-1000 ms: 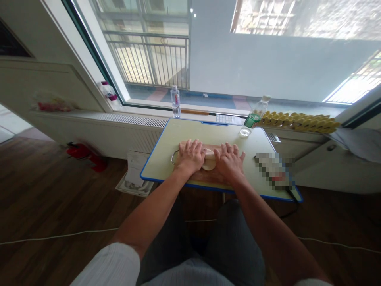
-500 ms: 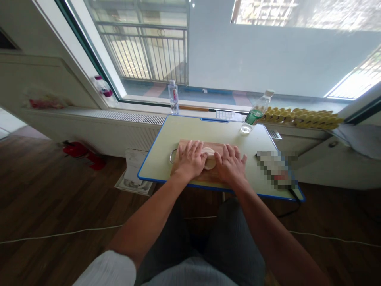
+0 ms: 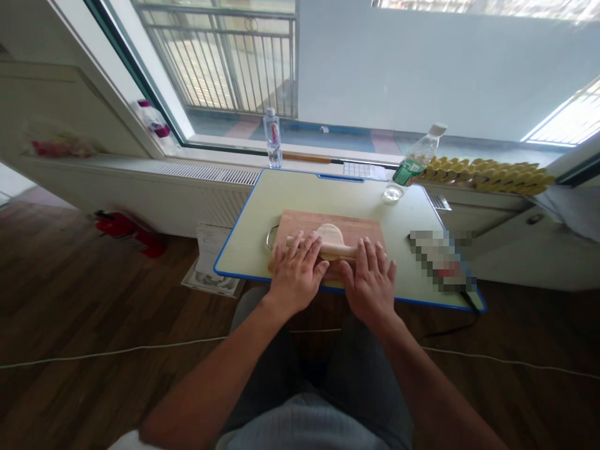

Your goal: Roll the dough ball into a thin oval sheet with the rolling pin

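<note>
Left hand (image 3: 299, 273) and right hand (image 3: 372, 284) spread over the rolling pin (image 3: 339, 250), seemingly thinning dough (image 3: 330, 233) — next, press evenly towards twelve o'clock.

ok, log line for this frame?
left hand: on rolling pin | right hand: on rolling pin | rolling pin: across dough disc | dough disc: on wooden cutting board

The bench (image 3: 253, 212) has a pale yellow-green top edged in blue. A wooden board (image 3: 359, 226) lies flat near its front edge, with a metal loop handle at the left; a green-labelled clear bottle (image 3: 409, 171) stands toward the back right, and a pixelated object (image 3: 438, 259) lies near the right edge.
</note>
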Demonstrator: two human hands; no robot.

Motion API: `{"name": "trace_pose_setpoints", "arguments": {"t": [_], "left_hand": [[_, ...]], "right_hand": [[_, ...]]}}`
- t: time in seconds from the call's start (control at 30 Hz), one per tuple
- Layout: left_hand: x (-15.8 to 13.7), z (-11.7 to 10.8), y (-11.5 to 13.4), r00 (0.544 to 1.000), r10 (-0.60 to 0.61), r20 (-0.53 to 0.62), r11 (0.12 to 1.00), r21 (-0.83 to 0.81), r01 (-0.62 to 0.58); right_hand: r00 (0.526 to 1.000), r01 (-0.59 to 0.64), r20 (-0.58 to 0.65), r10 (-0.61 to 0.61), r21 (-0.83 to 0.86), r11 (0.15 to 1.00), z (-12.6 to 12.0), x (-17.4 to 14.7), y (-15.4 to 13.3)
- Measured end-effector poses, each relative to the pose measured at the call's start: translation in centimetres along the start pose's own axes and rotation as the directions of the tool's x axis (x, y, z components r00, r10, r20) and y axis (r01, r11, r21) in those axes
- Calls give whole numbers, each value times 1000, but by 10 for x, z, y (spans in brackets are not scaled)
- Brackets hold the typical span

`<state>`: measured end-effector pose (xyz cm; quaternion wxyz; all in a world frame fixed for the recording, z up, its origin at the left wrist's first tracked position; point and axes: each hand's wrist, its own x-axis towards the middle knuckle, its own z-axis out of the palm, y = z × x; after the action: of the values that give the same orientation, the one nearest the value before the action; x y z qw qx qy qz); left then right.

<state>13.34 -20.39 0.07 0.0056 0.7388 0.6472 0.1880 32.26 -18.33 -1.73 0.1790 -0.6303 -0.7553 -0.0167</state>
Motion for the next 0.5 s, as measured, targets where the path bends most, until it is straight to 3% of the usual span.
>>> {"name": "trace_pose_setpoints", "arguments": {"t": [0.13, 0.2, 0.27, 0.5], "left_hand": [[55, 3, -5, 998, -44, 36, 998, -32, 45], [66, 2, -5, 998, -55, 34, 998, -38, 56], [59, 2, -4, 998, -54, 18, 998, -34, 54], [-11, -3, 0, 999, 22, -30, 1000, -2, -22]], "right_hand": [[991, -83, 108, 80, 29, 996, -6, 61, -6], [987, -106, 128, 101, 33, 994, -9, 75, -8], [988, -105, 118, 101, 32, 994, -10, 69, -8], [1000, -17, 8, 17, -14, 1000, -3, -7, -2]]}}
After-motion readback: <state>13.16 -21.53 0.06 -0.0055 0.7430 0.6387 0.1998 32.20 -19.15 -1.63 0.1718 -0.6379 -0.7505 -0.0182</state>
